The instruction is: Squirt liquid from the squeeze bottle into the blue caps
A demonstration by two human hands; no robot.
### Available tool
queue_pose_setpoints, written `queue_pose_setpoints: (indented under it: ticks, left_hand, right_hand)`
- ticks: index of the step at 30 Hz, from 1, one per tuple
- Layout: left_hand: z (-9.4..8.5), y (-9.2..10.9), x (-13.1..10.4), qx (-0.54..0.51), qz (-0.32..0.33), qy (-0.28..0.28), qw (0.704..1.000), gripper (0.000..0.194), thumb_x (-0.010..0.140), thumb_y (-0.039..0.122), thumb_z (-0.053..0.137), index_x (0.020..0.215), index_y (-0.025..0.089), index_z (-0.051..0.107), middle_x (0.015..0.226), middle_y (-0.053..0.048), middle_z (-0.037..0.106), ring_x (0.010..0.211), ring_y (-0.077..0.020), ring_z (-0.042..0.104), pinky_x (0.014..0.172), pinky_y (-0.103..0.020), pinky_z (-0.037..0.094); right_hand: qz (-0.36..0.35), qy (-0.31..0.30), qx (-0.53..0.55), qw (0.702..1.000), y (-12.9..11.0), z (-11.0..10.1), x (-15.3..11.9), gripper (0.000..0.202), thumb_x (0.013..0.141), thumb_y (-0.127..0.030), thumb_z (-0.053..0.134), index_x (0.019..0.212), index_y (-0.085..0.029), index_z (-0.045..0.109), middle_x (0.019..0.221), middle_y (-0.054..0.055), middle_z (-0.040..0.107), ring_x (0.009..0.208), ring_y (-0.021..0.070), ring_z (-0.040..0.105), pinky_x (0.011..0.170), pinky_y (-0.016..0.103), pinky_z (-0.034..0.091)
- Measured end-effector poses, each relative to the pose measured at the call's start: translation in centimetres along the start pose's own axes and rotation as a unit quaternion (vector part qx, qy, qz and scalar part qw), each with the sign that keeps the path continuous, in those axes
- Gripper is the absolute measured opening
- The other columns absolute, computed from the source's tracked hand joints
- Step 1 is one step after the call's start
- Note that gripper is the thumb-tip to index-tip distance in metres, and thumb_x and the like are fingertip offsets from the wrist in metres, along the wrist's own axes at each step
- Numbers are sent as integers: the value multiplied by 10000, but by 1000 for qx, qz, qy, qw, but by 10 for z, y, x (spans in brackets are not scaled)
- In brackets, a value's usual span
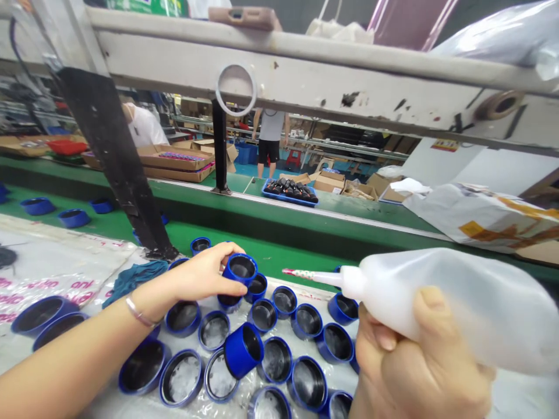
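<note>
My left hand [217, 272] reaches over the middle of the work surface, its thumb and fingers closed around a blue ring-shaped cup [241, 267] with a dark inside. In my right hand [428, 355] is a translucent white squeeze bottle [454, 308], held on its side. The bottle's thin nozzle [310, 275] points left toward the held cup, apart from it, with a reddish tip. Beneath both hands stand several more blue cups [308, 382], some with whitish bottoms. One blue cup [243, 350] lies tilted on the others.
A green conveyor belt [266, 251] runs behind the plastic-covered surface, carrying several blue rings [74, 217] at left. A black post [116, 157] and an overhead white beam [305, 75] stand close. A teal cloth [135, 280] lies left. Farther off are a blue tray [290, 192] and two people.
</note>
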State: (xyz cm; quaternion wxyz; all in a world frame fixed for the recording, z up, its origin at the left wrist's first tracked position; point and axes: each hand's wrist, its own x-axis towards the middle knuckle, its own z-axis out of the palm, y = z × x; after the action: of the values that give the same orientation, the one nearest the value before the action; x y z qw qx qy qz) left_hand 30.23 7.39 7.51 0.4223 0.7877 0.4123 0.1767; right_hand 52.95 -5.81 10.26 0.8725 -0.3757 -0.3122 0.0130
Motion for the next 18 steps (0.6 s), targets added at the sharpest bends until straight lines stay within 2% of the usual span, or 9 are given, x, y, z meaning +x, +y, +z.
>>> queue_pose_setpoints:
  ticks: [2, 4, 7, 10, 12, 14, 18]
  left_hand:
    - [3, -3, 25, 59, -4, 30, 998, 520, 725, 332, 806, 1184, 170, 624, 1090, -52, 756, 988, -250, 729, 861, -335, 579]
    - [10, -8, 54, 108, -14, 55, 993, 508, 726, 286, 820, 1184, 157, 643, 1136, -83, 751, 1057, -274, 718, 944, -369, 566]
    - [22, -15, 96, 185, -49, 79, 978, 482, 796, 291, 849, 1215, 139, 664, 1188, -118, 733, 1112, -286, 697, 1029, -450, 549]
    - [30, -15, 121, 242, -76, 76, 964, 444, 916, 336, 797, 1289, 140, 656, 1302, -133, 689, 1211, -299, 662, 1084, -524, 527]
    - [30, -10, 123, 270, -68, 62, 958, 456, 949, 323, 762, 1351, 149, 634, 1426, -149, 627, 1332, -327, 595, 1147, -567, 477]
    - [28, -3, 114, 287, -45, 22, 957, 504, 914, 251, 772, 1385, 148, 623, 1487, -152, 597, 1389, -330, 557, 1181, -546, 454]
    - [28, 6, 87, 285, -5, -136, 949, 732, 654, 126, 849, 1362, 182, 673, 1398, -83, 705, 1223, -272, 695, 1032, -302, 560]
  right_hand:
    - [58, 54, 34, 996, -6, 4, 6, 228, 631, -174, 764, 787, -200, 600, 536, -85, 376, 332, 70, 270, 284, 200, 203]
    - [110, 75, 39, 990, -12, 3, 12, 265, 549, -214, 772, 700, -186, 556, 504, -79, 354, 318, 77, 260, 286, 212, 198]
    - [136, 78, 24, 987, -18, -1, 16, 303, 532, -268, 764, 654, -186, 499, 516, -70, 361, 330, 72, 266, 302, 205, 195]
    - [143, 82, 23, 986, -20, -5, 18, 346, 546, -300, 785, 670, -186, 482, 553, -63, 395, 341, 64, 280, 309, 199, 201]
    - [146, 79, 30, 986, -19, -7, 18, 374, 556, -308, 817, 689, -184, 491, 570, -62, 405, 342, 62, 277, 309, 202, 206]
    - [145, 72, 37, 986, -17, -8, 19, 392, 574, -298, 843, 694, -182, 488, 583, -59, 414, 350, 60, 284, 313, 201, 215]
    - [142, 60, 45, 987, -13, -7, 18, 400, 591, -306, 870, 716, -174, 514, 572, -62, 409, 350, 57, 282, 303, 193, 206]
